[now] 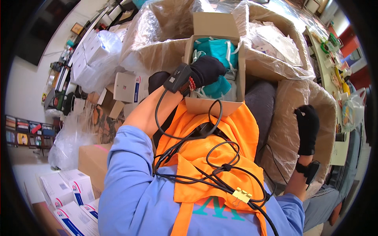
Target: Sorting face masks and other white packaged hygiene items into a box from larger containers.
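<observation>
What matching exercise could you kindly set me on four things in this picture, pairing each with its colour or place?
Things:
1. Masks
2. Apron
3. Clip
4. Bracelet

Descriptions:
A. Orange
B. Red, beaded
C. Teal, inside the open box
D. Yellow, by the black cables

Pairs: 1-C, 2-A, 3-D, 4-B

At far upper left, a dark screen (36, 31) on a pale wall (24, 88), with a small framed picture (76, 28) nearby; lower down, a shelf (15, 132) with books (23, 125), then crumpled clear plastic (73, 143). On the right, a crowded tabletop (338, 154) with a translucent bag (354, 110) and a yellow object (339, 80).
</observation>
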